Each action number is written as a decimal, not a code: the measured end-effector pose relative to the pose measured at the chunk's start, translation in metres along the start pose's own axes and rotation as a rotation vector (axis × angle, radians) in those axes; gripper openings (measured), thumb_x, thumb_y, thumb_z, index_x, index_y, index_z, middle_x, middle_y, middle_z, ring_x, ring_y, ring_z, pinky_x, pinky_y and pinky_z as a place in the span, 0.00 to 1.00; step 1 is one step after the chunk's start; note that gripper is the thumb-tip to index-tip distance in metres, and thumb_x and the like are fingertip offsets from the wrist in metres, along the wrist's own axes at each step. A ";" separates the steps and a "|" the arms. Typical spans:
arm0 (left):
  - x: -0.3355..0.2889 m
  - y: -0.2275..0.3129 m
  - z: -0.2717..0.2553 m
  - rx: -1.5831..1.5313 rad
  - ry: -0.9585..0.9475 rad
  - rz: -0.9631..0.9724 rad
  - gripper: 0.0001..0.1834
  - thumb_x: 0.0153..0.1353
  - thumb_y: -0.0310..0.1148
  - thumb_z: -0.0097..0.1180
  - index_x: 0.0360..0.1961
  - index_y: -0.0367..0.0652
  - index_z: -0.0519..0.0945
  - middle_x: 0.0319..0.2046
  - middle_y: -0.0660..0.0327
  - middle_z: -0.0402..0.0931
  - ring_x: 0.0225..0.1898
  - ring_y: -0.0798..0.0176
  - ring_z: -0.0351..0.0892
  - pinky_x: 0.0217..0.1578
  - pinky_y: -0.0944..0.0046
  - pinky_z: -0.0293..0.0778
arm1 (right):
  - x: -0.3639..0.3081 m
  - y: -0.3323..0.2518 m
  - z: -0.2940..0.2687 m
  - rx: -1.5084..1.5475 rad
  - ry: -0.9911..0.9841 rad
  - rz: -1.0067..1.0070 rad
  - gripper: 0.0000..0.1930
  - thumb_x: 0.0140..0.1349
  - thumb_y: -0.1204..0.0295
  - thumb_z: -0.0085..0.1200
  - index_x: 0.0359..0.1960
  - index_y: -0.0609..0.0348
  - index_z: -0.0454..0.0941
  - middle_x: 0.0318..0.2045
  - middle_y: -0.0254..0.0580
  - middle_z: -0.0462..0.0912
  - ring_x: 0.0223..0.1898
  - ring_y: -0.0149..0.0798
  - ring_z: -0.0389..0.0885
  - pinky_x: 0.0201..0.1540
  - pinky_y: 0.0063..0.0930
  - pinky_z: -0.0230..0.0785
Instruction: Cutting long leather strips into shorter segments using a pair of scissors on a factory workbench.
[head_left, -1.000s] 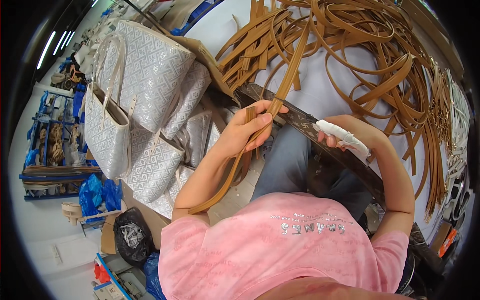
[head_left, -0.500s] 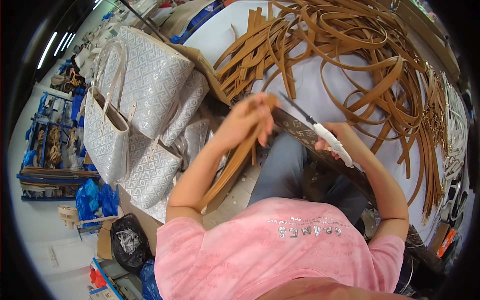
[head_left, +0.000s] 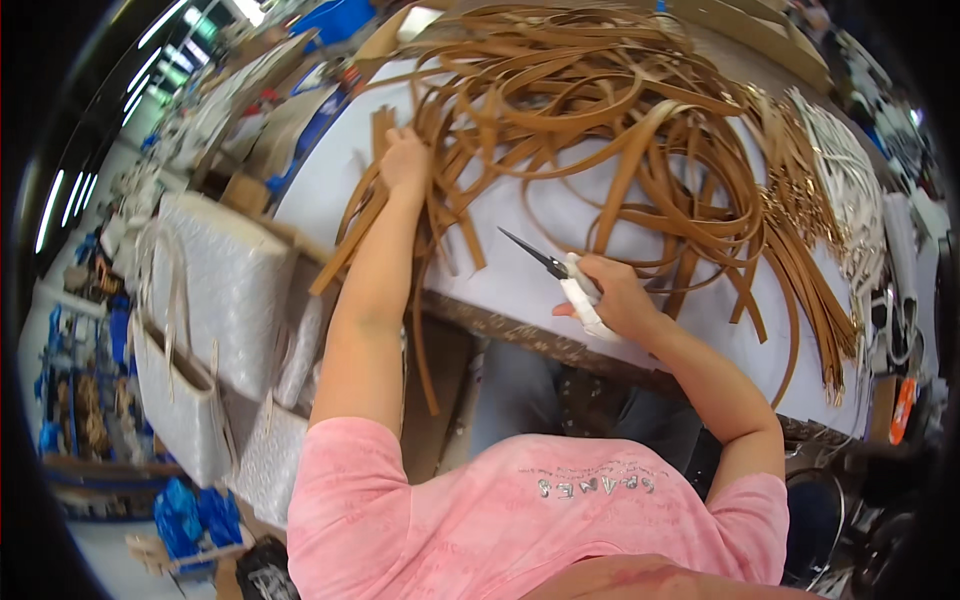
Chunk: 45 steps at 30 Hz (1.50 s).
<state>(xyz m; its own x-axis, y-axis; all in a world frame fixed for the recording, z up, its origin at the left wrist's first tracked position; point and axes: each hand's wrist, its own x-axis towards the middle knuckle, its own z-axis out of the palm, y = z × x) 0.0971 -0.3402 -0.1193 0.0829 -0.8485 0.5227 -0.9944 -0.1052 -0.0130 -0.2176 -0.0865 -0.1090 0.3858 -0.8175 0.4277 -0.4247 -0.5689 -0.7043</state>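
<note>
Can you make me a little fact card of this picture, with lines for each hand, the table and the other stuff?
Left hand: reaching out among long, flat brown straps; grip unclear
Right hand: holding dark, pointed scissors with white-wrapped handles
Scissors point: up and left in the picture
White-topped table: straps heaped on it in loops
Left of table: shiny, silvery-white tote bags with handles
Clothing: pink short-sleeved shirt
</note>
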 end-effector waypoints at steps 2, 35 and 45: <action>0.012 0.008 0.011 -0.002 0.028 0.005 0.15 0.60 0.40 0.53 0.41 0.39 0.72 0.40 0.50 0.71 0.30 0.48 0.83 0.29 0.51 0.79 | 0.002 0.015 -0.015 -0.110 0.035 -0.032 0.03 0.59 0.81 0.52 0.35 0.65 0.74 0.26 0.33 0.74 0.28 0.29 0.80 0.25 0.19 0.71; -0.205 0.082 -0.224 -1.728 -0.720 0.238 0.15 0.67 0.28 0.47 0.52 0.36 0.73 0.17 0.65 0.70 0.16 0.74 0.67 0.19 0.76 0.59 | -0.153 -0.045 -0.046 0.995 0.692 0.170 0.26 0.58 0.47 0.59 0.37 0.63 0.73 0.29 0.42 0.76 0.20 0.27 0.71 0.20 0.17 0.64; -0.050 -0.030 -0.158 -1.189 -0.309 -0.154 0.19 0.64 0.31 0.52 0.54 0.35 0.72 0.20 0.59 0.73 0.12 0.65 0.71 0.15 0.68 0.70 | -0.128 -0.059 -0.034 0.833 0.574 0.247 0.33 0.60 0.39 0.50 0.31 0.65 0.74 0.18 0.33 0.71 0.17 0.25 0.68 0.19 0.16 0.59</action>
<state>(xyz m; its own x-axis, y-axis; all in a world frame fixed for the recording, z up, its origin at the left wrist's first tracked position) 0.1126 -0.2126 -0.0100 0.0557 -0.9726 0.2256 -0.4024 0.1849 0.8966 -0.2698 0.0487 -0.1022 -0.1751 -0.9467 0.2703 0.3454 -0.3161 -0.8836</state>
